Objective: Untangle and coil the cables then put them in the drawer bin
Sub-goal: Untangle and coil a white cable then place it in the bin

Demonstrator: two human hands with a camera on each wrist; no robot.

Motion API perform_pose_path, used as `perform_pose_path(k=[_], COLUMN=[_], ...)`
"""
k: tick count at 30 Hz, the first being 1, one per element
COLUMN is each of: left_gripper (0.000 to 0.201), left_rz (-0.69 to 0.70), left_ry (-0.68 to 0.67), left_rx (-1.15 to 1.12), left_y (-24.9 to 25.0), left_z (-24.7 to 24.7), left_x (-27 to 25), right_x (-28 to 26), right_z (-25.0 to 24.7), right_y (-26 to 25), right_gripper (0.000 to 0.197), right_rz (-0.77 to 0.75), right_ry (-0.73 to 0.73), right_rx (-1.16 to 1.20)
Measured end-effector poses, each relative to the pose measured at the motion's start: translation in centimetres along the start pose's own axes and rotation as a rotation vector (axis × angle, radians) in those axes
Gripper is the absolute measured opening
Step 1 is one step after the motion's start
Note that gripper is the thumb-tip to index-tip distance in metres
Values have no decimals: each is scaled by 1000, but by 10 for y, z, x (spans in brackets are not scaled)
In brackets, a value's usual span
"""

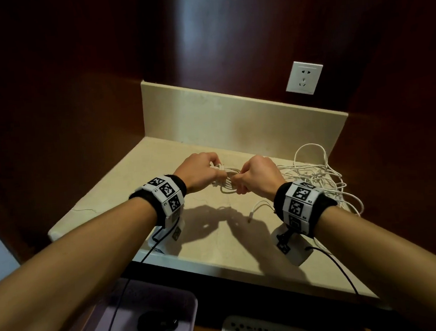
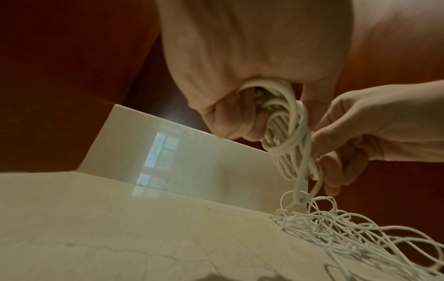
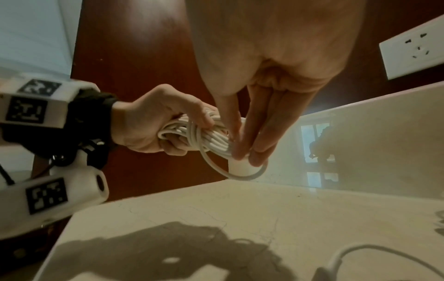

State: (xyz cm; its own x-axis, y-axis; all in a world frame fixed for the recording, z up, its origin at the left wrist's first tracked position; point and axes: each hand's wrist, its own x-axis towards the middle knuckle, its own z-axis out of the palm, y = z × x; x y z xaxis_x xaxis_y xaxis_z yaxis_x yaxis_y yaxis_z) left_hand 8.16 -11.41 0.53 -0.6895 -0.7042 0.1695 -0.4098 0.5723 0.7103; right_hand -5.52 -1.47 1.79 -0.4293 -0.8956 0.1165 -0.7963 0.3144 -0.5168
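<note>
Left hand [image 1: 201, 171] is gripping a white cable coil [image 1: 226, 181] above the bench [image 1: 217, 238]; right hand [image 1: 258, 176] is pinching its wrapped end. Loose cables [image 1: 325, 180] are lying tangled at right.

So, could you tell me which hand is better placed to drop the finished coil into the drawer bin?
Probably the left hand: it grips the coil, and the purple bin sits below its side.
</note>
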Motion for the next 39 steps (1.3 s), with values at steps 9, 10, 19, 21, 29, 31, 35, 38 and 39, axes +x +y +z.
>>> perform_pose_path(k=[9, 10, 19, 21, 29, 31, 35, 38, 39], left_gripper=[9, 9, 10, 11, 13, 11, 4, 2, 3], left_rz=[-13, -13, -17, -13, -9, -15, -24, -5, 7], left_ry=[17, 20, 27, 38, 59, 73, 93, 29, -6], left_rx=[-56, -66, -81, -78, -91, -98, -157, -267, -286], left_y=[-2, -2, -4, -4, -2, -4, -10, -9, -8], left_z=[-2, -2, 3, 3, 4, 2, -4, -5, -5], left_x=[1, 1, 0, 0, -1, -1, 2, 1, 0], right_x=[0, -1, -2, -2, 2, 0, -1, 1, 3], right_z=[4, 5, 6, 5, 8, 7, -1, -6, -7], right_y=[1, 1, 2, 2, 3, 5, 17, 23, 24], right_gripper=[20, 19, 19, 23, 25, 24, 20, 20, 21], right_rz=[-59, -79, -69, -36, -28, -41, 21, 91, 101], right_ry=[-8, 8, -6, 7, 46, 3, -63, -77, -72], right_rx=[-71, -106, -108, -53, -47, -63, 4, 158, 210])
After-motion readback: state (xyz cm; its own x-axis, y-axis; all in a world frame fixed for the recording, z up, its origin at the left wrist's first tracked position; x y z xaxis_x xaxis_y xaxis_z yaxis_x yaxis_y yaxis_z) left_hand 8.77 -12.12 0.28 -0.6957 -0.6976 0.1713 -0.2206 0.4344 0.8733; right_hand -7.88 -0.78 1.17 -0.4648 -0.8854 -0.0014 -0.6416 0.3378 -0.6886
